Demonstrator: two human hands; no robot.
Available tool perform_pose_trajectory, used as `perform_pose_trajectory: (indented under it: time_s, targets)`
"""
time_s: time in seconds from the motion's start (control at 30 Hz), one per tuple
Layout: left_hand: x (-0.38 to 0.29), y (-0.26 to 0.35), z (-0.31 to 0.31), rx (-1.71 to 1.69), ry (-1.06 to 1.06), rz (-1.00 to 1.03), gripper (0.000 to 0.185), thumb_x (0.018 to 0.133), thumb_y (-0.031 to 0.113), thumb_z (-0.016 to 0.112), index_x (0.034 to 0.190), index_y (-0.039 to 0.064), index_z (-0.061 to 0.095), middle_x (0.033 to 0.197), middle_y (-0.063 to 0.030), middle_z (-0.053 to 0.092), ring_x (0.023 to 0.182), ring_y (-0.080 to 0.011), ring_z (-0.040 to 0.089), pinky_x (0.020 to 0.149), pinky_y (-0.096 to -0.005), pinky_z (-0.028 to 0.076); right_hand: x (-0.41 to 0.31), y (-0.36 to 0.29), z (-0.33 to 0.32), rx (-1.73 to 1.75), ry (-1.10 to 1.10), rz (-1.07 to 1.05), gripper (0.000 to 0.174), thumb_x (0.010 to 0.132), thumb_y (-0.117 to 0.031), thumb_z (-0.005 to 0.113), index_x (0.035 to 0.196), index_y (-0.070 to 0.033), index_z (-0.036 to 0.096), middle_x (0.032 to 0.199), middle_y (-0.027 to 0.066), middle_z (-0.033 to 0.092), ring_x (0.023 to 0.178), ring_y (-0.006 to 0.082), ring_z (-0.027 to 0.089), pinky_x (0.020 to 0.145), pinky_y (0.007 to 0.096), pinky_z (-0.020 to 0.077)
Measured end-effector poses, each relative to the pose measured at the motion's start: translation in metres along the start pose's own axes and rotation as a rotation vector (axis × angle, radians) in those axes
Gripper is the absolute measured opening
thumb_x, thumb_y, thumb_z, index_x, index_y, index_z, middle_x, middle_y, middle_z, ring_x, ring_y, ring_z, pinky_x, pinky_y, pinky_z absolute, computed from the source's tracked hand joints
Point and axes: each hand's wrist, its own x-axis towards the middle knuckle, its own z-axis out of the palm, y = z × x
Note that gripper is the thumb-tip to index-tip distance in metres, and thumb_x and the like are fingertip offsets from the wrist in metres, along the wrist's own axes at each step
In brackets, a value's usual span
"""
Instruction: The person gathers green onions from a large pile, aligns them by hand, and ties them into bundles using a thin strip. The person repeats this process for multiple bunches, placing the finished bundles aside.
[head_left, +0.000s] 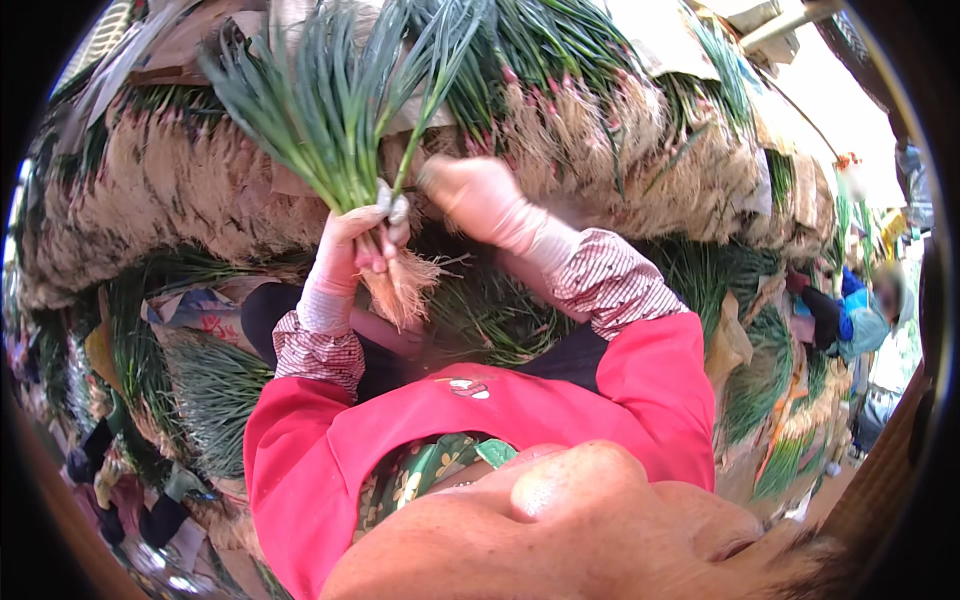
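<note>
My left hand (349, 238) grips a bunch of green onions (341, 150) around its pale stems. The leaves fan up and away from me, while the pinkish bases and stringy roots (405, 289) hang below the fist. One stalk (412, 146) leans apart from the rest, towards the right. Close to the right of the bunch is my right hand (480, 199), blurred by motion with its fingers curled. Whether it holds anything is hidden by the blur.
Before me runs a long heap of green onions (570, 142), roots facing me, partly covered with cardboard (176, 45). More onions (495, 307) lie by my legs and in a pile (217, 397) at left. Another person (855, 315) is at the far right.
</note>
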Motion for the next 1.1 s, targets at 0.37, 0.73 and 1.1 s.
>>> perform_pose_trajectory:
  time_s: [0.37,0.73,1.1]
  targets:
    - [0.041,-0.043,-0.054,-0.347,-0.170,-0.125,0.043,0.082,0.010,0.053,0.121,-0.006,0.050,0.090,-0.0134,0.061,0.081,-0.0243,0.060,0.084,-0.0420,0.048,0.088,0.139,-0.068,-0.569,-0.182,0.527,0.049,0.088,-0.048,0.052,0.092,-0.001,0.063,0.095,0.0211,0.067,0.089,0.0373,0.064,0.080,0.0452,0.0488]
    - [0.044,-0.070,-0.033,-0.065,0.077,-0.277,0.032,0.091,0.014,0.048,0.109,-0.011,0.057,0.080,-0.0218,0.066,0.056,-0.0265,0.064,0.047,-0.0297,0.054,-0.040,0.038,0.021,0.688,-0.052,0.544,0.039,0.084,-0.032,0.068,0.103,0.002,0.064,0.086,0.0091,0.069,0.078,0.0163,0.064,0.074,0.0314,0.0495]
    - [0.032,-0.070,-0.012,0.022,0.290,-0.164,0.020,0.088,0.008,0.054,0.089,-0.010,0.062,0.066,-0.0157,0.061,0.049,-0.0226,0.059,0.047,-0.0330,0.052,-0.032,0.075,0.054,1.258,0.415,0.739,0.031,0.092,-0.017,0.059,0.113,0.006,0.057,0.098,0.0106,0.065,0.071,0.0114,0.060,0.061,0.0213,0.0486]
